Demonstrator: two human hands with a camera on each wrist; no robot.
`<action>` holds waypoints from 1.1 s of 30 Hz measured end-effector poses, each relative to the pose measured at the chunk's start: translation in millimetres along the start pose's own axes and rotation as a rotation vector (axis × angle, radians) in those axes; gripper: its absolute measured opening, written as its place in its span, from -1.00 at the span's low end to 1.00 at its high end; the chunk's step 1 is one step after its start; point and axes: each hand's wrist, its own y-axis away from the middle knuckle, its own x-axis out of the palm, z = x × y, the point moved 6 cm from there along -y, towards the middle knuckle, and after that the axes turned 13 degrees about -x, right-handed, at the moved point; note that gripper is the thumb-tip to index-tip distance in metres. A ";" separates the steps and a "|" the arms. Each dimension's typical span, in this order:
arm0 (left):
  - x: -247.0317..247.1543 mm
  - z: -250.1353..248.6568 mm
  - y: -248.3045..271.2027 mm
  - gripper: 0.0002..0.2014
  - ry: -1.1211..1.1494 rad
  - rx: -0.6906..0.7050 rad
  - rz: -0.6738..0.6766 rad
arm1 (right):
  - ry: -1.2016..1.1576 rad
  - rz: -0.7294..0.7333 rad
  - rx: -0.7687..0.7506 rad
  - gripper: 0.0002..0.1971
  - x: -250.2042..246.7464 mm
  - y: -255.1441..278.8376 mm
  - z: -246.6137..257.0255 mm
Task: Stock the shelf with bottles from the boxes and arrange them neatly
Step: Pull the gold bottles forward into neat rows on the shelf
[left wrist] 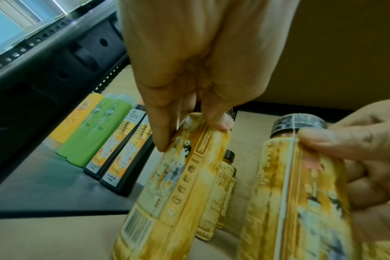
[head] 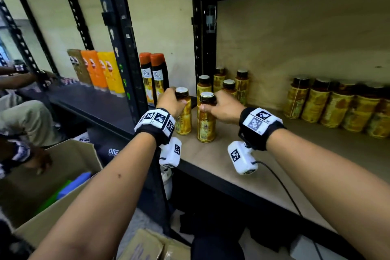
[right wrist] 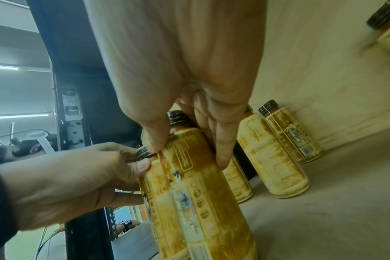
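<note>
Two yellow-labelled bottles with dark caps stand side by side near the front left of the wooden shelf board [head: 228, 160]. My left hand [head: 177, 101] grips the left bottle [head: 184, 121] around its neck from above; in the left wrist view the left hand [left wrist: 190, 135] pinches that left bottle [left wrist: 167, 190] at the shoulder. My right hand [head: 207, 105] grips the right bottle [head: 206, 126] below its cap, and the right hand [right wrist: 189, 154] is seen curled round the right bottle [right wrist: 203, 193]. Both bottles rest upright on the board, almost touching.
Several more yellow bottles [head: 230, 84] stand behind by the back wall, and a row of them [head: 337, 110] lines the right. Two dark orange-capped bottles [head: 155, 78] stand left, beside the black upright [head: 124, 48]. An open cardboard box [head: 63, 175] and another person [head: 23, 116] are at lower left.
</note>
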 end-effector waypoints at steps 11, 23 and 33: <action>1.9 2.5 -3.0 -0.61 -0.020 -0.026 -0.030 | 0.084 -0.047 0.078 -0.50 3.2 -2.5 -15.9; -4.8 -3.9 8.4 -0.63 0.015 -0.063 0.013 | 0.070 -0.075 0.085 -0.60 7.3 -3.3 -13.4; -26.2 -110.1 37.9 -0.62 0.061 0.200 -0.064 | -0.080 -0.080 0.187 -0.66 -54.6 35.4 -33.6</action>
